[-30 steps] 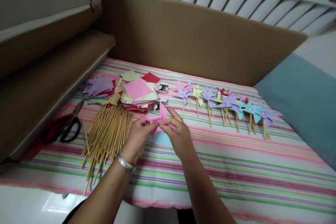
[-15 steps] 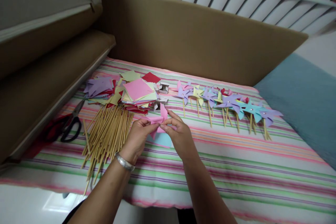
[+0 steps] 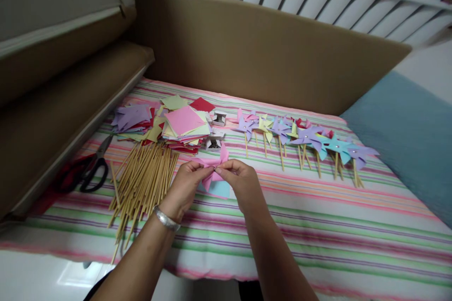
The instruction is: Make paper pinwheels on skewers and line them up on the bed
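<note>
Between my two hands is a pink paper pinwheel [image 3: 211, 179], its points folded in toward the middle. My left hand [image 3: 189, 183] pinches it from the left, thumb near the centre. From the other side my right hand [image 3: 240, 181] pinches the pinwheel too, thumb and fingers meeting at its centre. A tiny dark spot shows there, too small to make out. Under the pinwheel, a light blue paper sheet [image 3: 221, 190] lies on the striped cloth [image 3: 318, 207].
Left of my hands lie many thin wooden sticks [image 3: 143, 188] and black-handled scissors [image 3: 94, 169]. Behind are stacked coloured paper squares [image 3: 185, 122] and small open boxes [image 3: 214, 142]. Finished pinwheels [image 3: 309, 137] line the right. A brown board [image 3: 247, 51] stands at the back.
My right hand's fingers have curled in closer to the pinwheel's centre. The pink upright point has shifted slightly right and down, and one small box shows more fully.
</note>
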A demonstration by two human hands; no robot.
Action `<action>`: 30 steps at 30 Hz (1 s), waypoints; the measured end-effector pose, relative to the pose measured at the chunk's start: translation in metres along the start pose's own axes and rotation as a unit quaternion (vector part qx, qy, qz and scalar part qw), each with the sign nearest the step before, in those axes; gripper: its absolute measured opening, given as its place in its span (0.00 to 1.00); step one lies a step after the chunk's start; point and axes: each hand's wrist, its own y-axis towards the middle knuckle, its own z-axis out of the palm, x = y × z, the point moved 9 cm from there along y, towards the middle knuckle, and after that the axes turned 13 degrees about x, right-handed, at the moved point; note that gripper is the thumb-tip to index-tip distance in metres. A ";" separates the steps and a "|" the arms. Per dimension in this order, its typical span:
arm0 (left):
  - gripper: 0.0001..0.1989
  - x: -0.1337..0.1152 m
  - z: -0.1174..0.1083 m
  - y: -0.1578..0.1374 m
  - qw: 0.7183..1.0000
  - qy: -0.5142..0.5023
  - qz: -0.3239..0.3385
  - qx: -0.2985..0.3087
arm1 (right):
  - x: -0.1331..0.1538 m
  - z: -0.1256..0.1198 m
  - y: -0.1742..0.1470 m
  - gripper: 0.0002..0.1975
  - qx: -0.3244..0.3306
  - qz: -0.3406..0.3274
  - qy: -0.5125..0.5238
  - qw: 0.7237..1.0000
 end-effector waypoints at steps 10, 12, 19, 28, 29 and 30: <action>0.09 0.001 0.002 -0.003 0.999 -0.040 -0.011 0.021 | -0.010 0.003 0.002 0.08 0.005 0.013 0.068 0.998; 0.08 -0.001 0.003 -0.003 0.999 -0.035 -0.012 0.025 | -0.010 0.003 0.002 0.08 0.011 0.016 0.085 0.996; 0.09 -0.001 0.002 -0.002 0.999 -0.037 -0.006 0.017 | -0.008 0.004 0.001 0.07 0.017 0.022 0.117 0.993; 0.11 -0.003 0.009 -0.004 0.997 -0.055 0.000 0.048 | -0.008 0.006 0.000 0.07 0.028 0.022 0.140 0.989; 0.11 -0.003 0.008 -0.004 0.997 -0.056 0.000 0.047 | -0.008 0.007 0.000 0.07 0.030 0.021 0.144 0.989; 0.11 -0.003 0.008 -0.004 0.997 -0.056 0.001 0.046 | -0.008 0.007 0.000 0.07 0.030 0.020 0.146 0.989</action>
